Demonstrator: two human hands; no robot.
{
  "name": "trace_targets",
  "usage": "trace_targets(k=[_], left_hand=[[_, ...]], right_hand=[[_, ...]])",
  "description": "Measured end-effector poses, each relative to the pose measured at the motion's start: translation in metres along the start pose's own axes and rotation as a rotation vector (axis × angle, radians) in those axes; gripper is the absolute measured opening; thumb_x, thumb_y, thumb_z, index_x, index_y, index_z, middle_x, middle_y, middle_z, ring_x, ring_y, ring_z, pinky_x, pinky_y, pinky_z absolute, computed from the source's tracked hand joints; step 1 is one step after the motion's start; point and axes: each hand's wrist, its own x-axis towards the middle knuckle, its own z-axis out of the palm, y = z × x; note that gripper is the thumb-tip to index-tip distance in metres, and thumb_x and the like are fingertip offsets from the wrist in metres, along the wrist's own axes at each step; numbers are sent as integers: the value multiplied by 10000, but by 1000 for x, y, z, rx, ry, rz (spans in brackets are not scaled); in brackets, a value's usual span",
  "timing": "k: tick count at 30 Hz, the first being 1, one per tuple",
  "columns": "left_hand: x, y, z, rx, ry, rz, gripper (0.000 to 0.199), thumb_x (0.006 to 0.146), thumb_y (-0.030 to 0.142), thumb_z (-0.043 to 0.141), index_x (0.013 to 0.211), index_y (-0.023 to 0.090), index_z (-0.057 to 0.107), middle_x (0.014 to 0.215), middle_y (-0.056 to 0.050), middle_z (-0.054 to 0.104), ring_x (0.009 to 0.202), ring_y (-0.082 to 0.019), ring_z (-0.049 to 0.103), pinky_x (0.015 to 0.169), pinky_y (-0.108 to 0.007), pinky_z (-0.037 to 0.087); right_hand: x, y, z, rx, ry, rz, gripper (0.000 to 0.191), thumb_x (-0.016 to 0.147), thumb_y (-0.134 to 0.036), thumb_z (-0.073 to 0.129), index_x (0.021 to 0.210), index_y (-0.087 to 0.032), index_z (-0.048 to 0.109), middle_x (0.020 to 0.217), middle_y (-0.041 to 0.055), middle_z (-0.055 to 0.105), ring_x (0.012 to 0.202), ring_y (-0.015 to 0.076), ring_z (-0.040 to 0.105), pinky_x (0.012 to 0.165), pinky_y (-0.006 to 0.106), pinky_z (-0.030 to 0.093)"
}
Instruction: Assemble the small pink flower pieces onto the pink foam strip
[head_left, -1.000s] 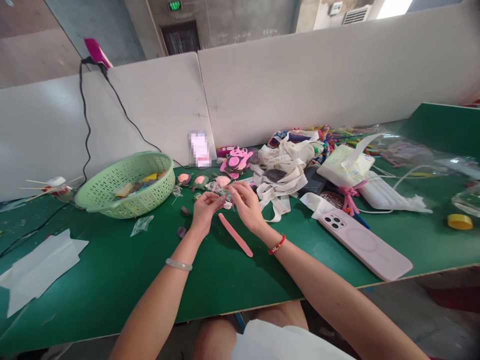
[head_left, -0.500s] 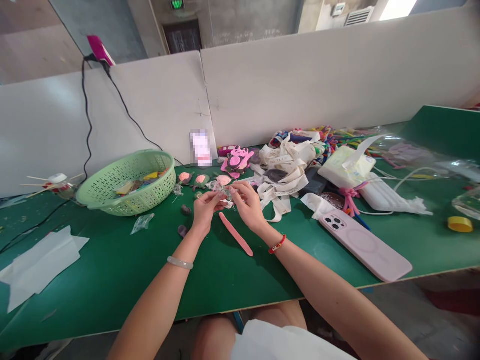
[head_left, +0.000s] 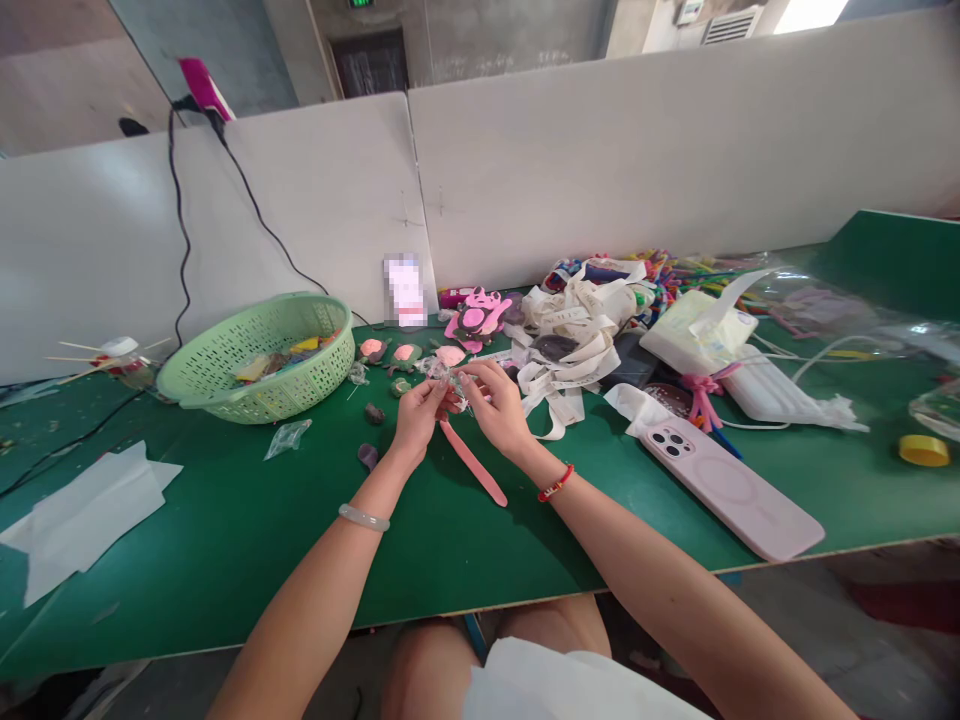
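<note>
**Both hands meet over a green table (head_left: 225, 540)**
The left hand (head_left: 416, 420) and right hand (head_left: 499, 408), fingers half curled, pinch a small crinkled clear scrap (head_left: 450, 378) between them, its long axis unclear. A pink strip (head_left: 472, 463) lies at their 6 o'clock, running 10 to 4.

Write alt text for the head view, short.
A left hand and right hand pinch a crinkled clear plastic scrap above a green table. A pink strip lies just below them, with a green basket to the left and a pink-cased phone to the right.
</note>
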Motion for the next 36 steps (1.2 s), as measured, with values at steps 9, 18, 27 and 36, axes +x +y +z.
trace_targets(k=[9, 18, 27, 36], left_hand=[[0, -1, -1, -106, -28, -41, 478, 518, 446, 931, 875, 162, 787, 822, -72, 774, 734, -173, 723, 705, -279, 545], [0, 1, 1, -96, 20, -2, 409, 503, 427, 932, 757, 157, 760, 705, -34, 736, 659, -146, 679, 658, -266, 530], [-3, 8, 4, 48, 58, 12, 422, 461, 463, 919, 627, 156, 681, 583, -14, 681, 593, -142, 645, 535, -229, 444], [-2, 7, 4, 5, 51, -15, 479, 462, 516, 919, 713, 148, 744, 685, -43, 740, 636, -147, 685, 559, -218, 458]], right_hand=[[0, 1, -1, -17, 22, -24, 275, 970, -394, 489, 973, -199, 684, 1060, 98, 644, 867, 189, 629, 730, 325, 518], [1, 1, -2, -26, 45, -37, 271, 969, -365, 483, 951, -194, 693, 1051, 102, 639, 882, 194, 621, 747, 329, 514], [1, 3, -1, -20, 55, -54, 250, 967, -315, 470, 926, -185, 679, 1038, 98, 638, 878, 182, 621, 736, 319, 514], [3, 6, -1, -41, 74, -56, 228, 953, -313, 497, 902, -183, 678, 1046, 107, 645, 867, 186, 626, 718, 323, 526]])
